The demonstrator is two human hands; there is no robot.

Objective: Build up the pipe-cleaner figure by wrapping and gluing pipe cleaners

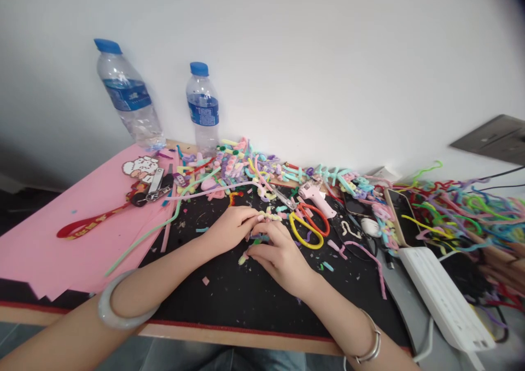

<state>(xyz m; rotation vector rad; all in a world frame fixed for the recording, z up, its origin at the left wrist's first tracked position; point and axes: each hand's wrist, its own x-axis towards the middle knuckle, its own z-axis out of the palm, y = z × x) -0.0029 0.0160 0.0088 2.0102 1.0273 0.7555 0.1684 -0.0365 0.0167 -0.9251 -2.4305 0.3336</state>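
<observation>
Over the black mat (197,305), my left hand (229,229) and my right hand (281,253) meet with fingers bent together. Both pinch a small twisted pipe cleaner piece (269,216) in pale yellow and pink, which my fingers partly cover. Below my right fingertips, a pale yellow-green end (243,259) sticks out; whether it belongs to the same piece I cannot tell. Just right of my hands lie scissors (307,239) with yellow and red handles. Behind them rests a pink hot glue gun (318,198).
Two water bottles (204,109) stand by the wall. Pink sheets (94,196) cover the left, with a red strap (94,222) on them. Pipe cleaner shapes (240,166) pile along the back. A white power strip (445,300), phone (404,218) and loose pipe cleaners (471,212) crowd the right.
</observation>
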